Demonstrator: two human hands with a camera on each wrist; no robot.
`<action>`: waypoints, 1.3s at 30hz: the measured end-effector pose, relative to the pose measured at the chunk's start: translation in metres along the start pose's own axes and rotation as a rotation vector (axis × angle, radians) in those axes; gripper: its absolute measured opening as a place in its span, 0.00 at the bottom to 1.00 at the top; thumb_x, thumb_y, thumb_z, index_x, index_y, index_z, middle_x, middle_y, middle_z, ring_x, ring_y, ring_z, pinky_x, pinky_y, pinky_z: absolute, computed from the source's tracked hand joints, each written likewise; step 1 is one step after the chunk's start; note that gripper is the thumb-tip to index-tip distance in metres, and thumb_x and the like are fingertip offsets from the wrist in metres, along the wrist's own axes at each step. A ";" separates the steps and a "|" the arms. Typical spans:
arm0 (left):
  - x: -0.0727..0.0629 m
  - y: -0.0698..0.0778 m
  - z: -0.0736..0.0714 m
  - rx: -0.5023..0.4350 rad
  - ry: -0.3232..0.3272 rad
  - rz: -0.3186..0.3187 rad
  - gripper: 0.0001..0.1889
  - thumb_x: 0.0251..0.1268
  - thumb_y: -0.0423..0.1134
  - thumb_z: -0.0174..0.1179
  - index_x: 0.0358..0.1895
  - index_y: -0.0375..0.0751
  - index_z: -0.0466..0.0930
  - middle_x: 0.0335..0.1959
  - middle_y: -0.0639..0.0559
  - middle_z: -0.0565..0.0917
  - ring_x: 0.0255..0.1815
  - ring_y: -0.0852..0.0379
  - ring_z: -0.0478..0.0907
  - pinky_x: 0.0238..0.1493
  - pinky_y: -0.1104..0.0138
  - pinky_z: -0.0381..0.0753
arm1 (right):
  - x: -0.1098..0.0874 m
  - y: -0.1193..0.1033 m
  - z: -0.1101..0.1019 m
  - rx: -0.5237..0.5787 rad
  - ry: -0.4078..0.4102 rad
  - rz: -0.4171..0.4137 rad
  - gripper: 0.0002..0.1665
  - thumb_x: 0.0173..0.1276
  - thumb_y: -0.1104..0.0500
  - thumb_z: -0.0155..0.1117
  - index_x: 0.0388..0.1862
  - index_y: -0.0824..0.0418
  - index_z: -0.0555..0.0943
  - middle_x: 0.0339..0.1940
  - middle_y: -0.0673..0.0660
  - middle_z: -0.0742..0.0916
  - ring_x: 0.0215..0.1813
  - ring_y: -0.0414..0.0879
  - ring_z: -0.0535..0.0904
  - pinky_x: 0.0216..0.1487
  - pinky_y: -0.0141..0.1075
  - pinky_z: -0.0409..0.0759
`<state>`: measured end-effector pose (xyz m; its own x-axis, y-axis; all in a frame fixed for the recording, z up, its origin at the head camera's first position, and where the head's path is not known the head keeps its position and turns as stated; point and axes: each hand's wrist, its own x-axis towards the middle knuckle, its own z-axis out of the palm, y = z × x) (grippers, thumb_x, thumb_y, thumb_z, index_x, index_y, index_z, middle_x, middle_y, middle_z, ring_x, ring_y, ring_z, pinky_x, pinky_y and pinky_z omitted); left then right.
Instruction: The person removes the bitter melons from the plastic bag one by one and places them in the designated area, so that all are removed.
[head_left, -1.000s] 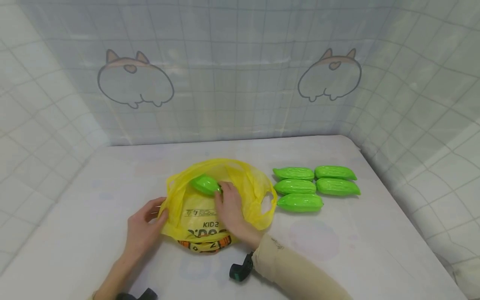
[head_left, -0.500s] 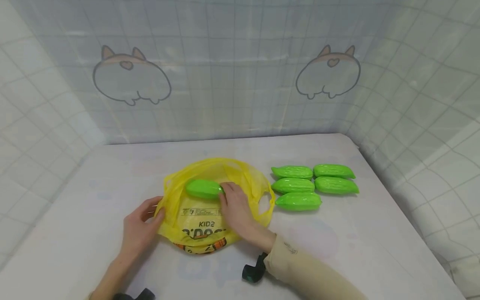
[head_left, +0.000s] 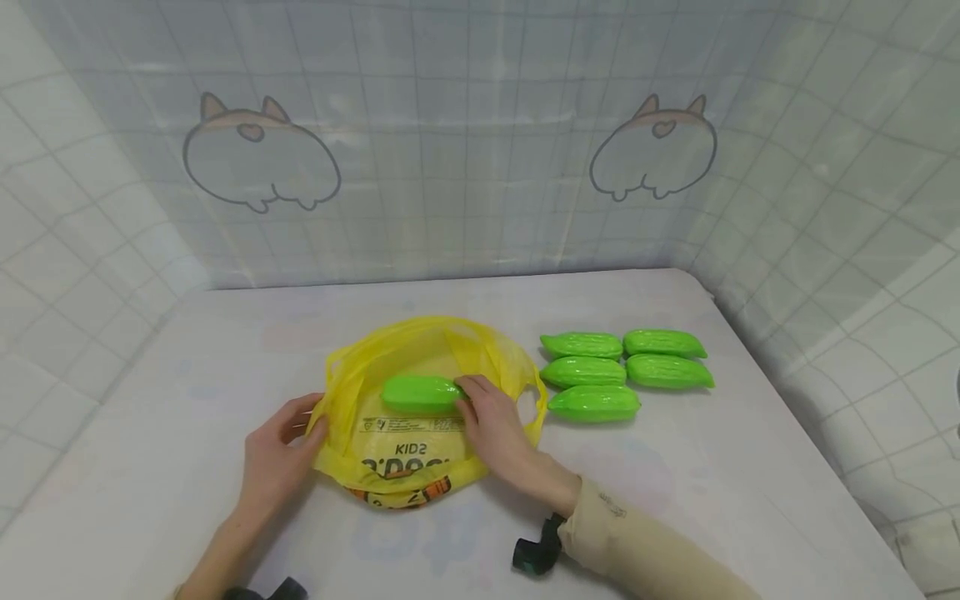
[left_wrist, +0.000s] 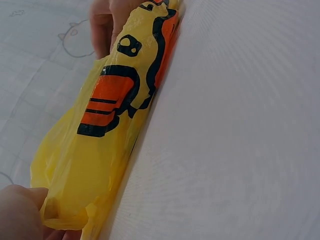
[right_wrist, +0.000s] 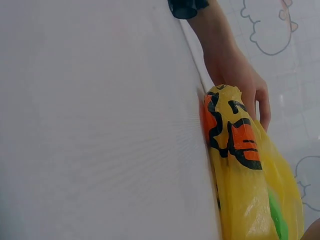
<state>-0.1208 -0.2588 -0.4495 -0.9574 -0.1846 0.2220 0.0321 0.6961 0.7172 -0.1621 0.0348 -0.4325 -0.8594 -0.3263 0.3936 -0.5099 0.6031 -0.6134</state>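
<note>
A yellow plastic bag [head_left: 423,329] lies on the table with its mouth spread open and an orange-and-black print along its near side. My left hand [head_left: 277,450] pinches the bag's left rim between thumb and fingers; the left wrist view shows that thumb [left_wrist: 22,207] on the plastic. Inside the mouth, a glossy green bitter melon [head_left: 420,393] lies crosswise. My right hand [head_left: 495,429] reaches over the bag's right side and holds the melon's right end, its fingertips partly hidden. In the right wrist view, only a green sliver of melon [right_wrist: 276,215] shows behind the bag [right_wrist: 245,190].
Several more green bitter melons [head_left: 596,403] lie in two columns right of the bag, close to its handle loop. The white table [head_left: 712,483] runs back to a tiled-pattern curtain [head_left: 465,167], with similar sheets at both sides. Black wrist cameras [head_left: 536,554] sit under the forearms.
My right hand has drawn toward the right and nearer, and the melon in the bag has turned from slanted to level, shifting slightly nearer. My left hand stays at the rim.
</note>
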 end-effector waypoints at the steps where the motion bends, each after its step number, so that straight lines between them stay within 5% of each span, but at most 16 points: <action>1: 0.000 0.000 0.000 -0.002 0.002 0.001 0.19 0.73 0.44 0.58 0.63 0.44 0.78 0.59 0.44 0.82 0.53 0.45 0.81 0.45 0.92 0.65 | -0.002 0.001 -0.001 -0.008 0.011 -0.012 0.18 0.73 0.65 0.59 0.59 0.68 0.79 0.56 0.60 0.85 0.59 0.54 0.82 0.62 0.46 0.80; 28: -0.002 0.001 -0.001 0.012 0.010 0.016 0.19 0.73 0.43 0.58 0.64 0.44 0.77 0.59 0.43 0.82 0.53 0.45 0.81 0.46 0.92 0.65 | -0.027 0.023 -0.024 0.011 0.152 -0.065 0.20 0.70 0.67 0.62 0.61 0.66 0.79 0.58 0.61 0.85 0.61 0.57 0.80 0.64 0.50 0.78; 39: -0.001 0.001 0.000 0.012 0.010 0.019 0.20 0.73 0.43 0.58 0.64 0.44 0.77 0.59 0.43 0.82 0.53 0.44 0.81 0.46 0.92 0.64 | -0.037 0.038 -0.040 0.006 0.257 -0.186 0.23 0.68 0.70 0.64 0.62 0.65 0.79 0.58 0.61 0.85 0.61 0.54 0.81 0.61 0.47 0.81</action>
<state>-0.1202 -0.2582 -0.4494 -0.9537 -0.1781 0.2425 0.0471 0.7076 0.7051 -0.1483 0.0988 -0.4424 -0.7140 -0.2356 0.6594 -0.6585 0.5459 -0.5180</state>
